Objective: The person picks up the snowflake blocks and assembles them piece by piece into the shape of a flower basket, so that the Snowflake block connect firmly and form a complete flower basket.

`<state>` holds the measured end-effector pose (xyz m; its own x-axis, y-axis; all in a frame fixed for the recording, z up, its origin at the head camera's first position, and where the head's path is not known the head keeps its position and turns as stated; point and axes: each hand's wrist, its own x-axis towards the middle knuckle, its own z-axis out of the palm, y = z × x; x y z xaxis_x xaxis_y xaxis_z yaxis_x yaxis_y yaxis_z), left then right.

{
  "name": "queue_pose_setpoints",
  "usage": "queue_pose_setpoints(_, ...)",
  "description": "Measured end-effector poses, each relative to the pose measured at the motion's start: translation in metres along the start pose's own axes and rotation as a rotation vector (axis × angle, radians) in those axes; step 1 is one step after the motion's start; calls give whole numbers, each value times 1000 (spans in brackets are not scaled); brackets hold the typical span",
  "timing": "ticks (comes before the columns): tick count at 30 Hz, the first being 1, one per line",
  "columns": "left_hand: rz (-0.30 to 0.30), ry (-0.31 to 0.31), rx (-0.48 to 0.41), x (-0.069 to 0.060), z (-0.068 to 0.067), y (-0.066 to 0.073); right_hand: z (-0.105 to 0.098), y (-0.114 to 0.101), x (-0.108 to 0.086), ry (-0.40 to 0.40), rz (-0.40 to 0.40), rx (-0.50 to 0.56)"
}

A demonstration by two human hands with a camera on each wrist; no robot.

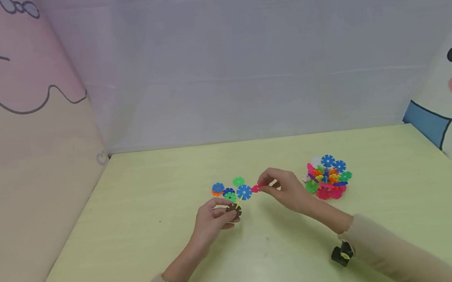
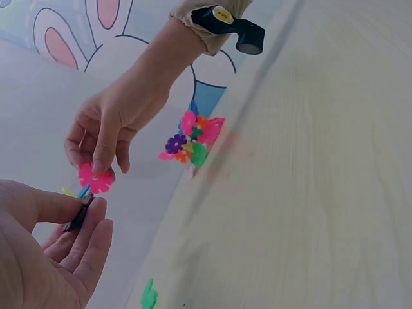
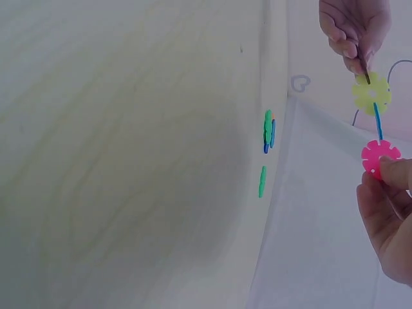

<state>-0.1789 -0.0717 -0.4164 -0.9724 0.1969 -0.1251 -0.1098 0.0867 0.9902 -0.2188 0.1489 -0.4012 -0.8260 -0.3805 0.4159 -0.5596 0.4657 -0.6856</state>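
Observation:
A short chain of notched plastic snowflake discs spans my two hands above the table. My left hand (image 1: pixel 208 222) pinches the dark brown disc (image 1: pixel 230 207) at its near end. A yellow disc (image 3: pixel 362 98) joins that one, seen edge-on from the head. Beyond it comes a blue disc (image 1: pixel 244 192), thin and edge-on in the right wrist view. At the other end, thumb and fingertips of my right hand (image 1: pixel 289 191) pinch a pink disc (image 3: pixel 373 154), which meets the blue one's edge.
Several loose discs lie just behind the chain, among them a green disc (image 1: pixel 238 181) and a blue disc (image 1: pixel 218 187) over an orange one. To the right sits a heaped pile of mixed-colour discs (image 1: pixel 323 190). Fabric walls (image 1: pixel 242 70) border the pale table (image 1: pixel 139 261).

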Motion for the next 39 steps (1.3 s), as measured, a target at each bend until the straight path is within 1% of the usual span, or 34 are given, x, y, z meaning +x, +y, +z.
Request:
queue_pose_setpoints(6, -14, -8, -12, 0, 2, 0, -1, -1, -3, -11, -19, 4)
queue_pose_setpoints(13, -9, 0, -20, 0, 1, 0, -1, -1, -4, -12, -23, 5)
queue_pose_setpoints(16, -19, -2, -21, 0, 2, 0, -1, -2, -4, -21, -52, -2)
queue_pose_setpoints(21, -30, -8, -10, 0, 2, 1, -2, -1, -4, -31, -137, -37)
queue_pose_setpoints(24, -34, -6, -11, 0, 2, 2, -3, 0, -4, -31, -172, -67)
queue_pose_setpoints(30, -28, -19, -2, -1, 2, 2, -2, 2, -3, -45, -191, -115)
queue_pose_setpoints(36, -23, -43, 8, -1, 2, 2, -1, -1, -3, -63, -215, -108)
queue_pose_setpoints(39, -26, -47, 23, -1, 1, 3, 0, -2, -3, -52, -227, -93)
